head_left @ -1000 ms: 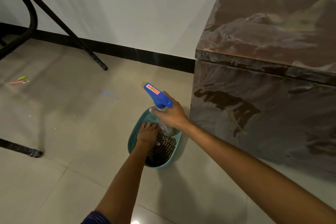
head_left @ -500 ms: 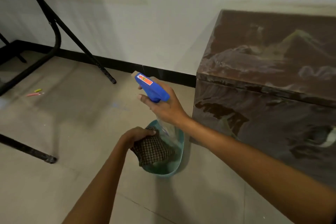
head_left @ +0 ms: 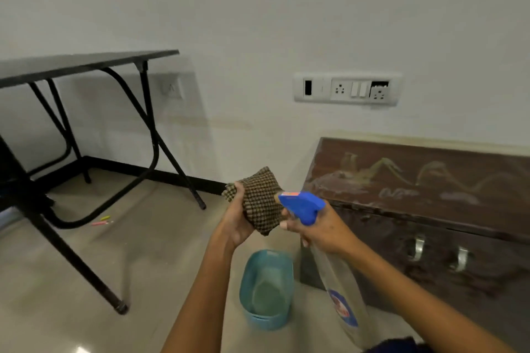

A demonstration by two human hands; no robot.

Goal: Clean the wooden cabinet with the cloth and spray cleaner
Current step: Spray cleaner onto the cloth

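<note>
The dark brown wooden cabinet (head_left: 424, 189) stands low against the wall at the right, its top smeared with pale marks and two metal handles on its front. My left hand (head_left: 238, 223) grips a bunched brown checked cloth (head_left: 262, 199) held up in front of me. My right hand (head_left: 318, 228) holds a clear spray bottle (head_left: 338, 289) by its neck, with the blue trigger head (head_left: 302, 205) pointing left at the cloth, almost touching it. Both hands are raised just left of the cabinet's corner.
A teal plastic basket (head_left: 266, 321) sits on the tiled floor below my hands, beside the cabinet. A black folding table (head_left: 86, 63) with metal legs stands at the left. A switch and socket panel (head_left: 347, 90) is on the wall above the cabinet.
Both hands have risen out of the basket: the left lifted the cloth up, the right raised the spray bottle and turned its nozzle toward the cloth. My view has tilted upward.
</note>
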